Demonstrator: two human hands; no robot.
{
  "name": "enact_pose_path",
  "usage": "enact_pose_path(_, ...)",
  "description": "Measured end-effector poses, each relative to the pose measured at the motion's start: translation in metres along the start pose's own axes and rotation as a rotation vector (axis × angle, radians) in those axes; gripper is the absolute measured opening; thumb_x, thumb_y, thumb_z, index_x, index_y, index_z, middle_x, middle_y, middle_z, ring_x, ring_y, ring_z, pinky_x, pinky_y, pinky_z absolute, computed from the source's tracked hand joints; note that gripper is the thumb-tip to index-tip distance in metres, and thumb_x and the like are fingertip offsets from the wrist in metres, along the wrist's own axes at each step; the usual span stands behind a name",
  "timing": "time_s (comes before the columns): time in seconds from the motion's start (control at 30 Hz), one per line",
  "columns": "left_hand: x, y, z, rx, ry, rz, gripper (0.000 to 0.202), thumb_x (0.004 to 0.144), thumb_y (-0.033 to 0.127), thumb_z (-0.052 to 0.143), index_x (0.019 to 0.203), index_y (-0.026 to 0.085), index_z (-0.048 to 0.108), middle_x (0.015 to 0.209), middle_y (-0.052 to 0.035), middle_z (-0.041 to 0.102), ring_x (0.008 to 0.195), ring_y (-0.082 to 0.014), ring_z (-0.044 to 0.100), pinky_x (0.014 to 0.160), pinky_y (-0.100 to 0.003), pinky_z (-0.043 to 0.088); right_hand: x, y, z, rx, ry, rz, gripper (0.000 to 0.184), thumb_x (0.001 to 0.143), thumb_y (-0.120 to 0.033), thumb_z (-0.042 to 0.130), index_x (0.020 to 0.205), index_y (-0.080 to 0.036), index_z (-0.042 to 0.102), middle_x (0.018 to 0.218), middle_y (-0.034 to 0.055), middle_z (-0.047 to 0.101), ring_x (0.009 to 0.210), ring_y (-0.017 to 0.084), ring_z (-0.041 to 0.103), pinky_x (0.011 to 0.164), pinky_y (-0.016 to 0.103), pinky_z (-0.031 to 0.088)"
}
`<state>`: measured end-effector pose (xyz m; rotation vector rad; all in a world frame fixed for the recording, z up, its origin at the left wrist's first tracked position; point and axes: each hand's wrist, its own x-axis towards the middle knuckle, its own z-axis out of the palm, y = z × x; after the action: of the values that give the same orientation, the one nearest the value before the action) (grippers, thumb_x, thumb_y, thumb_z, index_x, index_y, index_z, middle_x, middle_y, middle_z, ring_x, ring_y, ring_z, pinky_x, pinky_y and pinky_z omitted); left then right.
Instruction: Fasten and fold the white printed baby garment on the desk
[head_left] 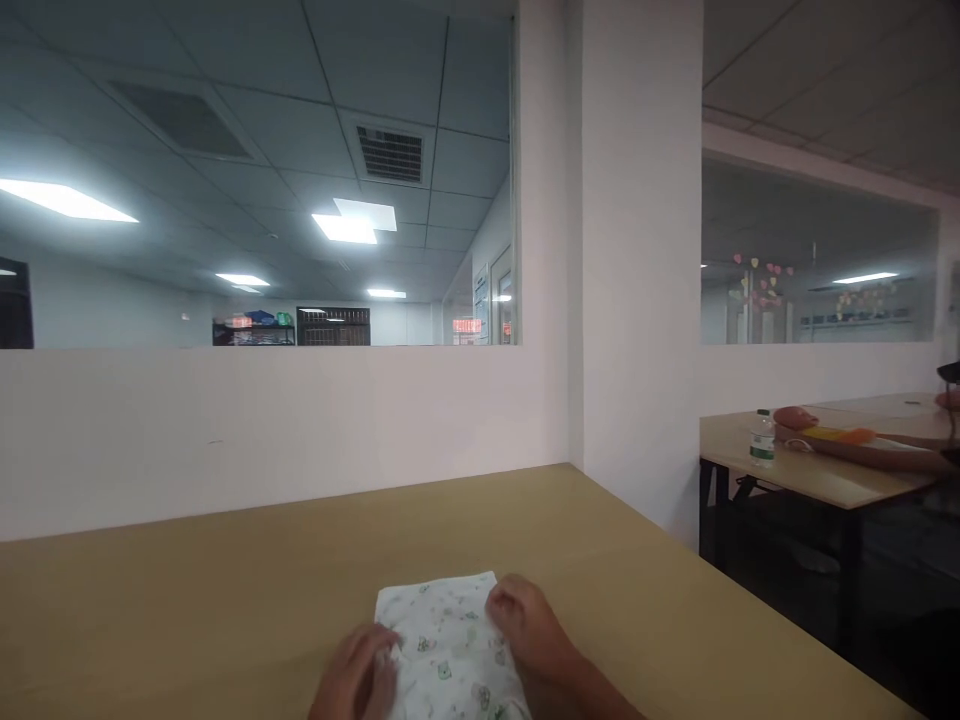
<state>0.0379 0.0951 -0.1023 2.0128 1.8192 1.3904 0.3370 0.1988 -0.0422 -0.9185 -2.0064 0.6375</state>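
A white cloth (446,640) printed with small green and brownish figures lies on the wooden table in front of me, its far edge fairly straight. Its lower part runs out of the picture. My left hand (356,670) is at the cloth's left edge, fingers curled and closed on the fabric, slightly blurred. On the opposite side, my right hand (525,615) is closed with bent fingers at the right edge, near the far right corner. The fingertips of both hands are partly hidden.
The tabletop (225,590) meets a low white wall (262,430) with a window above. A square pillar (641,280) stands behind the table's far right corner. On another table (825,483) at right are a bottle (762,440) and a person's arm (877,455).
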Motion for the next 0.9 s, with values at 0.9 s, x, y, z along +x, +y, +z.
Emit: enact_pose_path(0.9, 0.019, 0.035, -0.062, -0.336, -0.308, -0.047, 0.025, 0.089, 0.039, 0.06, 0.077, 0.018, 0.053, 0.081, -0.0031, 0.058, 0.08, -0.019, 0.055, 0.075, -0.026, 0.042, -0.016, -0.034, -0.056, 0.357, -0.179, -0.148, 0.011, 0.084, -0.026, 0.064, 0.079, -0.016, 0.068, 0.086, 0.0049, 0.068, 0.084, 0.019, 0.061, 0.08, 0.03, 0.045)
